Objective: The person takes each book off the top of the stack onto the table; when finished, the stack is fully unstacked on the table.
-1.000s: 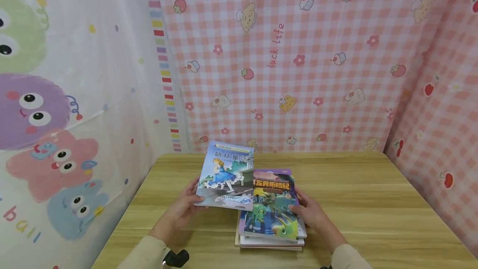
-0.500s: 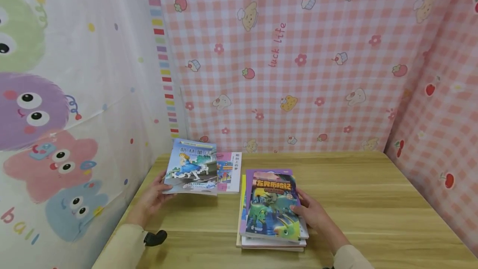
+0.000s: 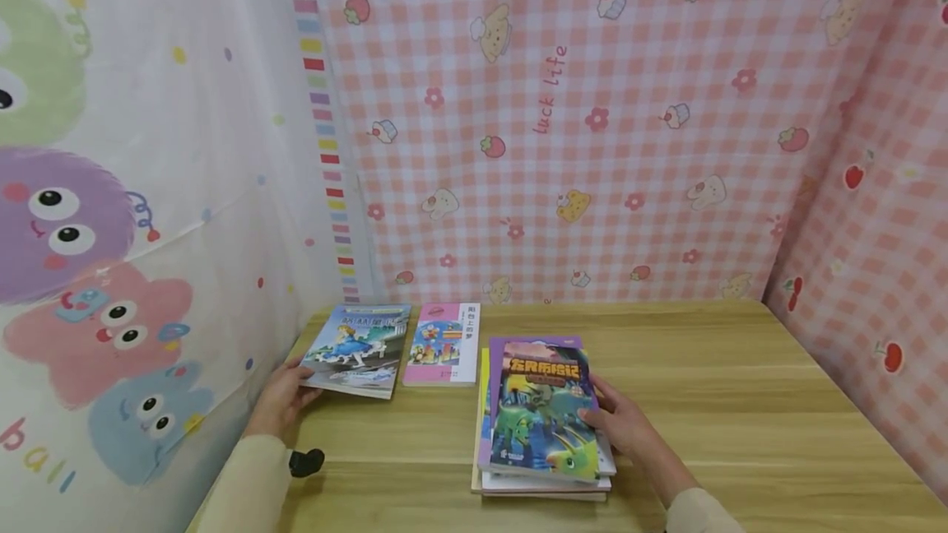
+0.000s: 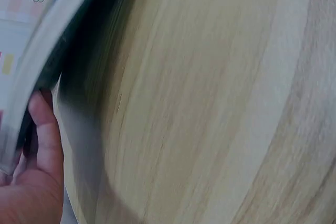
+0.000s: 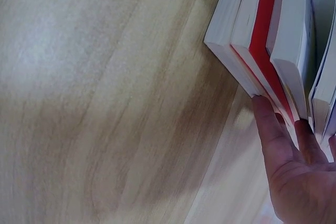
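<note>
My left hand (image 3: 279, 398) holds a blue-covered storybook (image 3: 357, 350) by its near left corner, at the back left of the table. The left wrist view shows the book's page edge (image 4: 44, 51) tilted, a shadow beneath it, and the hand's fingers (image 4: 46, 129) against its underside. My right hand (image 3: 620, 422) rests along the right side of a stack of several books, thumb on the cover of the top one, a dinosaur comic book (image 3: 544, 410). In the right wrist view, straight fingers (image 5: 273, 135) touch the edges of the lower books, one with a red cover (image 5: 266, 30).
A pink-and-white book (image 3: 442, 344) lies flat just right of the blue storybook, near the table's back edge. Under the comic book, purple (image 3: 494, 401) and yellow covers stick out. Patterned curtains (image 3: 578, 146) rise behind and beside the wooden table (image 3: 704, 385).
My left hand has carried the blue storybook leftward and down from over the stack to the back left, uncovering the pink-and-white book. The right hand stays at the stack.
</note>
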A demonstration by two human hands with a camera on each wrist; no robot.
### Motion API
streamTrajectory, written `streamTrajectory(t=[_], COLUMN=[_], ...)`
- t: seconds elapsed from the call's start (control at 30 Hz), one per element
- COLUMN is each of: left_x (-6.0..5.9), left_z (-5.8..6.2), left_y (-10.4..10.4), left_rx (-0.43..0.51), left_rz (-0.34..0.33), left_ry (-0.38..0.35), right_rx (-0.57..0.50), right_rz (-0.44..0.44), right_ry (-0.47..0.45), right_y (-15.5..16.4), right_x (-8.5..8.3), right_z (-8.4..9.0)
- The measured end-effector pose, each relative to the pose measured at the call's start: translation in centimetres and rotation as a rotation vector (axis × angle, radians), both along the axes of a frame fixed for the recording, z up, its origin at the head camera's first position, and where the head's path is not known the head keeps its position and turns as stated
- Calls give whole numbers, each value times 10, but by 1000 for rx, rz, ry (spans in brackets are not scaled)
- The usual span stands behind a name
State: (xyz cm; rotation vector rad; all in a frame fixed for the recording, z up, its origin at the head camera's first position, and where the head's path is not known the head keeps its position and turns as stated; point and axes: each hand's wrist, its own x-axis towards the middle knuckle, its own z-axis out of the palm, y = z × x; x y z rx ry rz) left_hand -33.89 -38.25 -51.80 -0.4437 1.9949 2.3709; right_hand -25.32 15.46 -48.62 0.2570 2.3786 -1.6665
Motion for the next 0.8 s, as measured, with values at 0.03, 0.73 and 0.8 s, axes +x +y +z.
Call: streamTrajectory(t=[0.03, 0.73, 0.8], left_x=[-1, 1, 1], left_z=[-1, 36, 39], left_y=[1, 39, 45], left_rx=[-9, -514, -523], left_rz=[20, 42, 33], left_ry=[-1, 31, 32], right_rx=[1, -5, -2], right_rz=[0, -4, -8], right_ry=[5, 15, 13], right_y=[0, 0, 0], right_x=[0, 1, 1], right_z=[0, 0, 0])
